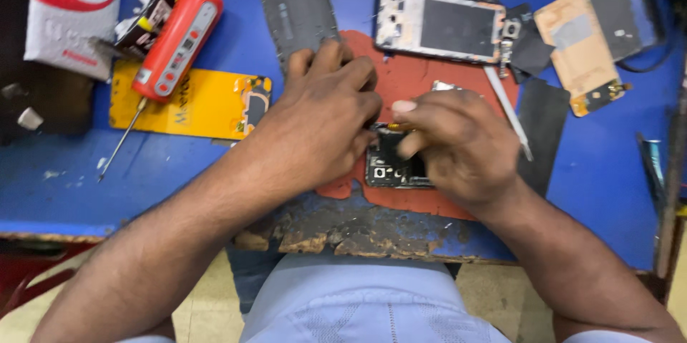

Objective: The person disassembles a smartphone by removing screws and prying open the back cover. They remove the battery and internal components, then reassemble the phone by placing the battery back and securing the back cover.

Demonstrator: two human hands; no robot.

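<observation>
My right hand (458, 146) pinches a slim yellow-tipped tool (396, 127) over the opened phone (390, 167), which lies on the red mat (408, 78) at the bench's worn near edge. My left hand (322, 124) presses down beside it, fingers curled, holding nothing that I can see. Farther off lie a stripped phone frame (438, 24) and a red electric screwdriver (175, 42).

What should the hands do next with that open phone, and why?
Probably keep the left hand pressing the opened phone steady while the right hand works its small yellow-tipped tool at the phone's top edge. Both hands already crowd over it on the red mat.
</observation>
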